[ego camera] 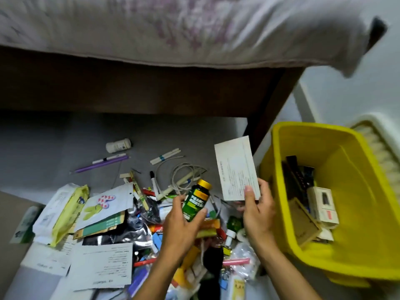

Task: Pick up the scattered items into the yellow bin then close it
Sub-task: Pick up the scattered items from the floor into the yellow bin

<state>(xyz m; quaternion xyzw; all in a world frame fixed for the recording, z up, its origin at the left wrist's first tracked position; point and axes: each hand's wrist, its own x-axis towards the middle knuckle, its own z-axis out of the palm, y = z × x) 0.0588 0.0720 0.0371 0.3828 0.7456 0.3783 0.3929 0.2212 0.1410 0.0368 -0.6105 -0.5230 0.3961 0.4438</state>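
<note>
From the head camera I saw my left hand wrapped around a green bottle with a yellow cap, fingers and thumb curled on its label, holding it tilted above the pile of clutter. My right hand pinched the lower edge of a printed paper slip, thumb on the face and fingers behind, keeping it upright just left of the yellow bin. The bin stood open on the floor at the right, tilted toward me, with small boxes and dark flat items already lying inside. Beside its far edge a white basket showed. The scattered heap lay under and left of my hands: a white wipes pack, printed sheets, a coiled white cable, a purple pen and a small white bottle farther out on the grey floor. A bed with a pale cover filled the top.
</note>
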